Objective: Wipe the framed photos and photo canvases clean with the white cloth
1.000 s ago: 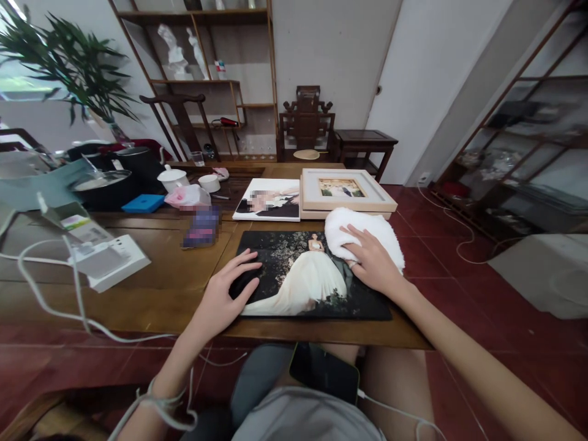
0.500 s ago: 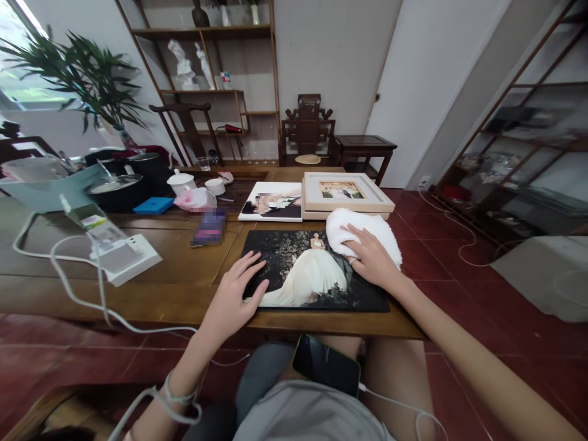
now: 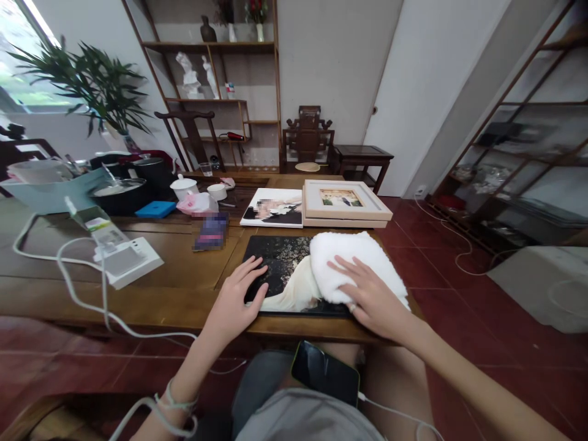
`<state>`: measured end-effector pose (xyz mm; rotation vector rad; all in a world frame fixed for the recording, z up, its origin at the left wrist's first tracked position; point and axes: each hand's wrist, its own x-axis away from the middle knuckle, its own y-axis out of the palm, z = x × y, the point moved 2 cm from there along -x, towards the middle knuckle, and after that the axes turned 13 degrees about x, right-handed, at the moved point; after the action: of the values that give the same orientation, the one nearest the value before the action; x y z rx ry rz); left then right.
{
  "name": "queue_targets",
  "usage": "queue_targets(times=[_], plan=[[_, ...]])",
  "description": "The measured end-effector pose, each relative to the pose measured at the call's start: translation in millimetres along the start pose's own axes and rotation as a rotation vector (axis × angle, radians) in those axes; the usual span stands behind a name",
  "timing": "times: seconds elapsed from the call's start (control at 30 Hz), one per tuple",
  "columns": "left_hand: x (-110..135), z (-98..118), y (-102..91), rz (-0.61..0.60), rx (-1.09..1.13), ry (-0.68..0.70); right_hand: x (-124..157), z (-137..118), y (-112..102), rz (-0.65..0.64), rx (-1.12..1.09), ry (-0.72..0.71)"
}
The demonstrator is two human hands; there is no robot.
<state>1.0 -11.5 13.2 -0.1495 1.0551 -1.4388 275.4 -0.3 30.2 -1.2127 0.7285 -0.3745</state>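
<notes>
A dark photo panel (image 3: 269,260) showing a white gown lies flat at the table's front edge. My left hand (image 3: 239,294) rests on its left side, fingers spread, holding nothing. On the panel's right part sits a thick white towel (image 3: 331,245), gripped under my right hand (image 3: 367,294). The fingers press into the cloth from above, and a ring shows near its lower edge. The towel hides the figure's upper body and the panel's right side.
Behind the panel lie a white-edged photo print (image 3: 275,208) and a pale framed picture (image 3: 386,214). To the left are an open white box (image 3: 133,263) with cables, a blue case (image 3: 155,209) and black pots (image 3: 119,195). A phone (image 3: 325,372) lies on my lap.
My right hand has brought the towel down and toward me over the panel, covering the figure's upper part. My left hand stays in place. The view has tilted up slightly.
</notes>
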Motion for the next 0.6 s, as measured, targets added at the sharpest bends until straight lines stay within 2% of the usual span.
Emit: queue_targets(times=[0.1,0.17,0.27,0.43,0.6], plan=[[-1,-1,0.4,0.006,0.006,0.007,6,-20,-15,-0.071,-0.048,-0.109],[-1,-2,0.4,0.002,0.011,0.007,4,-18,-18,-0.101,-0.073,-0.138],[-1,-2,-0.3,-0.005,0.018,0.001,-9,6,-12,-0.082,-0.100,-0.127],[0,-1,-1.0,-0.007,0.017,-0.001,-36,55,19,0.019,-0.080,0.002],[-3,-1,0.6,-0.005,0.020,0.001,-39,66,35,0.092,-0.026,0.074]])
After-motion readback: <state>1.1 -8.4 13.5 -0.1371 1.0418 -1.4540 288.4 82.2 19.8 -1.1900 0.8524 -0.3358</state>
